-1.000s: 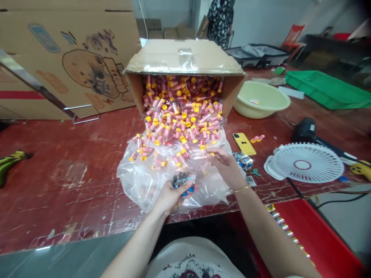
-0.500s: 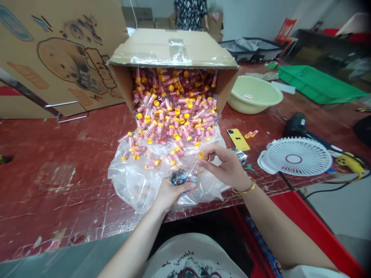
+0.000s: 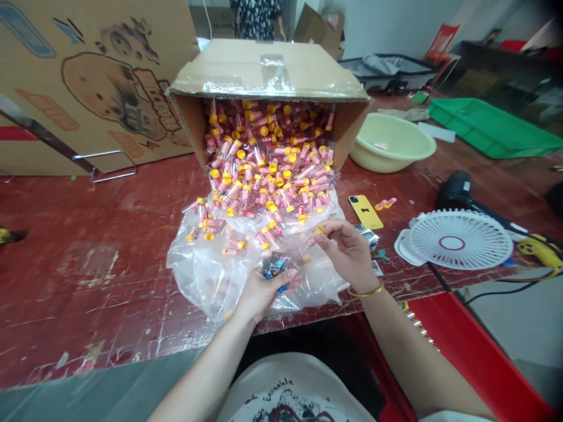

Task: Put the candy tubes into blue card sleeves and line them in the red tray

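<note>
We log, left to right: plastic sheet (image 3: 197,278) on the red table (image 3: 88,234) | left hand (image 3: 263,291) closed around blue packets (image 3: 276,266) over the sheet | tipped cardboard box (image 3: 268,70) spilling yellow-capped tubes (image 3: 268,170) behind | right hand (image 3: 349,253) pinching a single tube (image 3: 315,233), blurred, just beside the packets | yellow phone (image 3: 365,212) | white fan (image 3: 460,239).

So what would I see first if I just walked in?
The big box tipped on its side mid-table, spilling yellow-capped pink tubes onto a clear bag. In front of it, the left hand grips blue packets and the right hand pinches one tube. A white fan lies at the right.
</note>
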The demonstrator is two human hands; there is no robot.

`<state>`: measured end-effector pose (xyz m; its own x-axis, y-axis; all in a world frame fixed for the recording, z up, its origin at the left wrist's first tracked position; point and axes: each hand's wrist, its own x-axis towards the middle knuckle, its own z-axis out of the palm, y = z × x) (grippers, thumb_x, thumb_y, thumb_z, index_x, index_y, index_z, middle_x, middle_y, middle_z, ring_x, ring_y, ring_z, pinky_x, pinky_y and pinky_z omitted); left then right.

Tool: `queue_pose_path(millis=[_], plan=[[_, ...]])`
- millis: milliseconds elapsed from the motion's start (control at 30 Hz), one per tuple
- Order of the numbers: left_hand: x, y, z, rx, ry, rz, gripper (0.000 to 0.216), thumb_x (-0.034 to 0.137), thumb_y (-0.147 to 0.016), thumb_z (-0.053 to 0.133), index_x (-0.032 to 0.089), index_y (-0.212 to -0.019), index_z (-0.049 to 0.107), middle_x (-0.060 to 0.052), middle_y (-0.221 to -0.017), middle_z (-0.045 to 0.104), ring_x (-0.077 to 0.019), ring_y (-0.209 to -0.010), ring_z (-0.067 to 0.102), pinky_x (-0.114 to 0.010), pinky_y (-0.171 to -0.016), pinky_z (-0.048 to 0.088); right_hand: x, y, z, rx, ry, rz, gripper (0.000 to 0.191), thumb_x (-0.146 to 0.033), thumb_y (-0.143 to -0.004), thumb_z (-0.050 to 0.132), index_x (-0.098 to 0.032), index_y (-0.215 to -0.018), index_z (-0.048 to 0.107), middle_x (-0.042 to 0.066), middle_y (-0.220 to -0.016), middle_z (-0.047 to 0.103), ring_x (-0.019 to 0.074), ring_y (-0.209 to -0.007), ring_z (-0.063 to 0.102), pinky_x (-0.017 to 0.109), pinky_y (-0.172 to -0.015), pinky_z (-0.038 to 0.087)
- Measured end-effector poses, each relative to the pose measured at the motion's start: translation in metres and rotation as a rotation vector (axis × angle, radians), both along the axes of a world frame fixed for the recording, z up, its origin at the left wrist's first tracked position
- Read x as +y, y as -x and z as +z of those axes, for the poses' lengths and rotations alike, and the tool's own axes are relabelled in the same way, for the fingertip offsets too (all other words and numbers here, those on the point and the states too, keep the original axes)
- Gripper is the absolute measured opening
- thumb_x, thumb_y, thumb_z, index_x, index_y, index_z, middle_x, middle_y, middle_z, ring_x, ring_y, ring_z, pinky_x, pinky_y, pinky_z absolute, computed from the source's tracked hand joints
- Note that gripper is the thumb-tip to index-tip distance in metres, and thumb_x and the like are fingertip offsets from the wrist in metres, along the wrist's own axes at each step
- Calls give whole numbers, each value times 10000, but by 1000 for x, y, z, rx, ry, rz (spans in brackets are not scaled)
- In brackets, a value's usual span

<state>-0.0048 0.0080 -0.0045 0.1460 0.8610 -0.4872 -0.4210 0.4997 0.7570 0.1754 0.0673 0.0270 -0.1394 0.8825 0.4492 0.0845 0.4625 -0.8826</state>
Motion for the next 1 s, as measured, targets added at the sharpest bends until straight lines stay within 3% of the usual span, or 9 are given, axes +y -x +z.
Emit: queue_pose_path(millis=[200,333,433,533,633,767,900,1000], plan=[[-2,-3,-5,-34,-125,48,353,244,-563,854,90,-812,656,-59,-759,653,-169,-696,635,-275,-657,546,-10,1,20,-173,-106,73,96,-185,-849,623,-181,-874,531,42,-882,572,145,-781,528,306,-694,440],[-1,-6,-9,64,-150,36,364,369,-662,792,89,-836,638,-76,-766,647,-168,-676,630,-272,-637,537,-13,3,23,-194,-97,55,81,-194,-854,610,-171,-866,533,36,-841,557,135,-761,512,298,-704,427],[0,-9,-8,91,-65,61,438,500,-740,693,93,-880,614,-78,-756,628,-171,-669,618,-280,-596,535,-13,4,15,-44,149,38,170,-302,-879,587,-171,-823,494,17,-757,543,115,-659,509,269,-623,432],[0,-13,1,30,24,106,461,520,-717,704,104,-886,599,-52,-725,601,-169,-685,610,-294,-622,550,-15,8,4,10,458,140,260,-395,-849,610,-176,-829,472,-22,-619,508,99,-505,479,227,-479,386],[-2,-16,14,-54,83,123,447,491,-721,715,105,-914,601,-78,-803,632,-183,-764,630,-294,-676,558,-16,16,-3,-45,571,195,271,-358,-767,681,-167,-856,510,-11,-654,545,111,-526,515,232,-488,409],[-6,-12,22,-109,78,43,439,421,-722,737,84,-975,614,-135,-923,657,-215,-821,649,-317,-709,560,-12,23,-7,-43,513,165,223,-245,-692,689,-162,-767,497,-7,-681,546,114,-581,512,239,-535,411],[-9,0,17,1,4,-130,501,390,-666,785,89,-1031,618,-140,-945,666,-228,-805,663,-321,-713,554,-8,19,-7,-61,428,126,213,-219,-670,688,-159,-740,496,1,-717,556,112,-637,498,236,-573,392],[-10,6,10,98,-5,-126,555,405,-624,808,100,-1047,617,-120,-903,673,-221,-766,665,-317,-694,549,-9,13,-4,-91,438,142,247,-258,-693,699,-160,-746,479,1,-701,549,103,-590,488,229,-529,371]])
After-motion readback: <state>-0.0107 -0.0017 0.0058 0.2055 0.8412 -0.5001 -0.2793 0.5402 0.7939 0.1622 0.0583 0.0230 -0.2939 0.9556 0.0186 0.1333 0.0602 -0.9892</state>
